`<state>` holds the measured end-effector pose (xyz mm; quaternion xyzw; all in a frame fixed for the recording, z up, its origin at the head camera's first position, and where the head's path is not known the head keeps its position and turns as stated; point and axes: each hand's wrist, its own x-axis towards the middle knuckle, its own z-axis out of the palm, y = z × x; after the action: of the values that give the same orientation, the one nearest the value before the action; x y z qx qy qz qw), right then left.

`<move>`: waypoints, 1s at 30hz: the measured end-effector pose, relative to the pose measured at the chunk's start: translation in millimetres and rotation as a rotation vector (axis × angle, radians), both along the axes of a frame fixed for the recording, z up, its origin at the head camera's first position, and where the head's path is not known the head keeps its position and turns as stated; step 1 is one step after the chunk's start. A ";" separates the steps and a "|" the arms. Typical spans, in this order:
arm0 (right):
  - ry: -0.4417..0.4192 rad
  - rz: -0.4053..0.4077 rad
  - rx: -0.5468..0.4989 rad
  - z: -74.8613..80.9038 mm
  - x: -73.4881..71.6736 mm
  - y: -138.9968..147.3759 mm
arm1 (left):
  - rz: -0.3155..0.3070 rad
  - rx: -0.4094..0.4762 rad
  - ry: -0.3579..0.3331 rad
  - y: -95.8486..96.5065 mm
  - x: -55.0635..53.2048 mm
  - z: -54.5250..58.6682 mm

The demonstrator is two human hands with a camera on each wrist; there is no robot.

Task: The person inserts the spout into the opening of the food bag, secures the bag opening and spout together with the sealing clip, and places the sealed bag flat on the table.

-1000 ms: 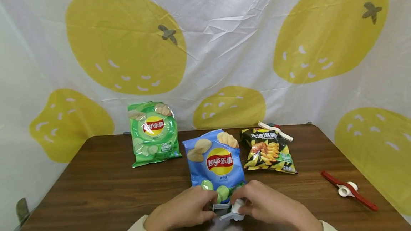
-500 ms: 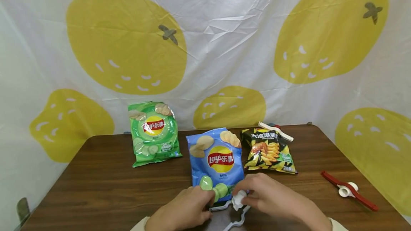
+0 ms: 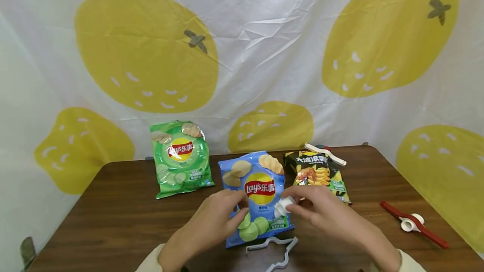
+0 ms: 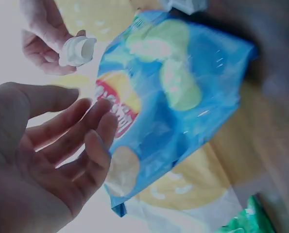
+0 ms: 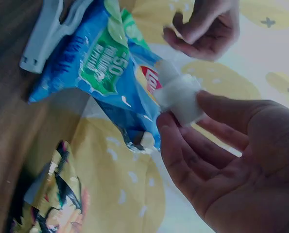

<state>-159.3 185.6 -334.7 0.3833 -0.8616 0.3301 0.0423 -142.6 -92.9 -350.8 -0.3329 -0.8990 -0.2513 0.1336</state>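
Observation:
My right hand (image 3: pixel 327 209) pinches a small white plastic spout (image 5: pixel 180 97) between thumb and fingertips, raised over the lower right of a blue Lay's chip bag (image 3: pixel 261 188). The spout's round opening shows in the left wrist view. My left hand (image 3: pixel 211 213) holds nothing; its fingers are loosely bent and hover by the bag's left side, overlapping it in the head view. In front of the bag's bottom edge, a grey bag clip (image 3: pixel 261 245) lies spread apart on the table, its near end cut off by the frame.
A green Lay's bag (image 3: pixel 183 165) leans at the back left. Behind my right hand is a black-and-yellow chip bag (image 3: pixel 314 167) with a white clip (image 3: pixel 335 159) on top. A red clip with a white spout (image 3: pixel 412 223) lies at the right on the brown table (image 3: pixel 124 221).
Both hands have risen and moved away from the grey clip, the right carrying the white spout off it. The clip has spread apart and stays on the table; the left hand has let go.

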 end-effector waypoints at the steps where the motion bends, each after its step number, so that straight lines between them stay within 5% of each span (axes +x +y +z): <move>1: 0.027 -0.026 -0.017 2.6 -1.2 0.0 | 0.006 0.026 0.051 1.6 -3.8 3.4; 7: 0.182 -0.187 -0.096 23.4 -10.3 -1.0 | 0.057 0.162 0.284 13.3 -42.6 22.1; 10: 0.210 -0.219 -0.120 32.9 -15.3 -3.3 | 0.135 0.178 0.229 17.7 -61.6 27.3; 14: 0.210 -0.258 -0.133 39.2 -19.8 -5.0 | 0.241 0.115 0.018 22.1 -77.5 28.6; 17: 0.180 -0.286 -0.153 36.5 -24.7 -5.8 | 0.275 0.097 -0.085 23.0 -83.6 26.0; 20: 0.149 -0.299 -0.182 31.2 -29.9 -6.4 | 0.278 0.127 -0.111 21.7 -85.2 22.1; 30: 0.181 -0.365 -0.199 25.3 -37.0 -3.1 | 0.278 0.217 0.036 16.6 -79.1 17.5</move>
<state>-196.3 182.4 -309.4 0.2433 -0.8726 0.3643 0.2162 -221.7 -76.4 -333.3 -0.1932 -0.9014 -0.3200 0.2182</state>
